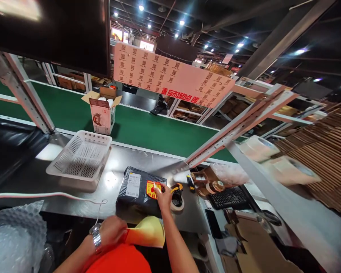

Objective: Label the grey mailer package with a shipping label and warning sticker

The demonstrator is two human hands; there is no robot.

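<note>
The right hand [164, 197] is reaching forward with arm extended, fingertips pressing a red-yellow sticker [152, 189] onto the black parcel [139, 188] lying on the steel tabletop [116, 167]; its grip is released, flat. The left hand [113, 229], held close to the body, is grasping a yellow backing sheet [147, 231]. Sticker text is illegible; the left fingers are partly hidden.

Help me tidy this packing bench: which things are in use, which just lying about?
In use: black plastic mailer parcel, red-yellow sticker, yellow backing sheet, right hand, left hand.
Lying about: white perforated plastic basket, tape dispenser, black keyboard.
</note>
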